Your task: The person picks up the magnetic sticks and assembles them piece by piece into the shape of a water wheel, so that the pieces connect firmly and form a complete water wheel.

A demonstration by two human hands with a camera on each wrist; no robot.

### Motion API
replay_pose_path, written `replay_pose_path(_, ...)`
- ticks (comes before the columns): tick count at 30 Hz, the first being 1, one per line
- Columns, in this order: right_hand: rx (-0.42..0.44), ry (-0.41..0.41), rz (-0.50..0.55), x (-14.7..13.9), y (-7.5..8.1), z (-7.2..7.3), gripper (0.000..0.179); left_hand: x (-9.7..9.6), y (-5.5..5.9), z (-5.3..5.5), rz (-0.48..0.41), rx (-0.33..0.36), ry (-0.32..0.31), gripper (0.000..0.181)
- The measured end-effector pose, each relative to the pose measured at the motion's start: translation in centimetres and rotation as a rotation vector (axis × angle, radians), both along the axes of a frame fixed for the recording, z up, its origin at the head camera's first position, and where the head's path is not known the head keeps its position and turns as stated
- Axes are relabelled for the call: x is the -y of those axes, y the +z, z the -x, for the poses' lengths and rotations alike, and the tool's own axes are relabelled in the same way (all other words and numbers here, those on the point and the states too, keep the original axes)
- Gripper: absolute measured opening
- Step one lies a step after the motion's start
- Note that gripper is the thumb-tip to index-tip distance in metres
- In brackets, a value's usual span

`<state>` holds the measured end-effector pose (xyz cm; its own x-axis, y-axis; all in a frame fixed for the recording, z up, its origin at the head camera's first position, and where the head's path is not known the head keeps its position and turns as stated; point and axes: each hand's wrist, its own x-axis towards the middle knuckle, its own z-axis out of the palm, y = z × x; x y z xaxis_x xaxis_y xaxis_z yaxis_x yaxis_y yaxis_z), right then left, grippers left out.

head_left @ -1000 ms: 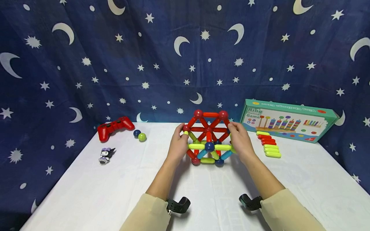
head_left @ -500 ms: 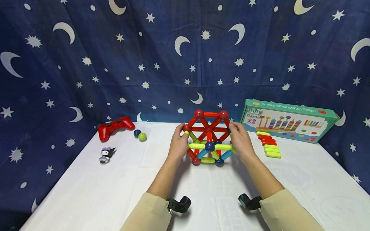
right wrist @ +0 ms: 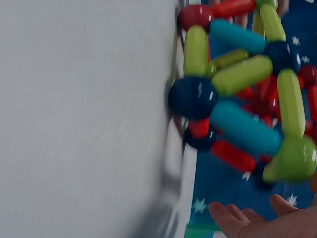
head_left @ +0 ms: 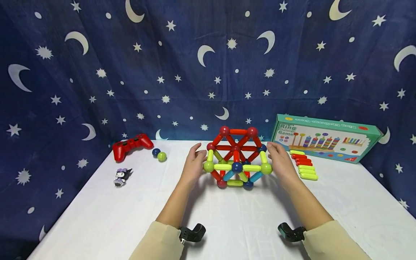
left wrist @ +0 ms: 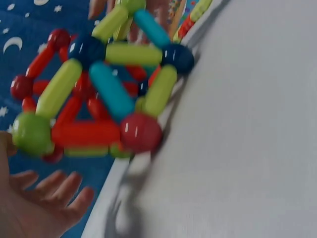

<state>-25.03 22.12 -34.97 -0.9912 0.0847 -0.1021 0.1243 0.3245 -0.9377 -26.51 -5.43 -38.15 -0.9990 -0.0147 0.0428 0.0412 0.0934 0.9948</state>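
A frame built of magnetic rods and balls (head_left: 236,167) stands on the white table, with red parts on top and lime, blue and navy parts below. My left hand (head_left: 194,166) is at its left side, fingers loosely spread and clasping nothing. In the left wrist view, that hand's thumb is close to a green ball (left wrist: 32,134); I cannot tell whether they touch. Beside the frame's right side is my right hand (head_left: 282,162), its fingers relaxed. The right wrist view has those fingers (right wrist: 233,218) apart from the rods, below a green ball (right wrist: 295,158).
A red game controller (head_left: 132,146), a navy ball (head_left: 156,152), a green ball (head_left: 161,156) and a small figurine (head_left: 121,177) lie at the left. Several lime and red rods (head_left: 305,168) lie at the right, before a green game box (head_left: 326,139). Starry cloth (head_left: 182,61) hangs behind.
Both hands have let go of the frame and moved outward, one to each side. Its outer green balls now show. The frame stays in place; the head view has shifted slightly.
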Motion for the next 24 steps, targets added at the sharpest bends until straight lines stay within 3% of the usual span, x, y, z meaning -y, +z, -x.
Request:
replay_pose_path(4, 0.025, -0.016, 0.075, -2.1, -0.7, -0.2, 0.069, 1.3, -1.0, -0.2, -0.03, 0.051, -0.077, 0.053)
replay_pose_path(8, 0.015, 0.021, 0.008, -3.7, -1.0, -0.7, 0.066, 1.7, -2.1, -0.3, -0.086, 0.109, -0.152, 0.048)
replay_pose_path(11, -0.053, 0.057, -0.146, -5.1, -1.0, -1.2, 0.059, 1.7, -2.6, -0.4, -0.128, 0.118, -0.179, 0.05)
replay_pose_path(14, -0.148, 0.064, -0.399, -7.4, -0.9, -1.7, 0.046, 1.6, -2.6, -0.5, -0.148, 0.111, -0.23, 0.056)
replay_pose_path(16, -0.164, 0.064, -0.578, -9.2, -0.7, -2.0, 0.037, 1.6, -2.6, -0.7, -0.154, 0.11, -0.28, 0.06)
replay_pose_path(20, -0.084, 0.113, -0.835, -12.3, -0.6, -2.3, 0.031, 1.6, -2.7, -0.9, -0.154, 0.113, -0.338, 0.061)
replay_pose_path(24, 0.009, 0.182, -0.944, -13.7, -0.8, -2.4, 0.033, 1.5, -2.9, -0.7, -0.153, 0.113, -0.339, 0.06)
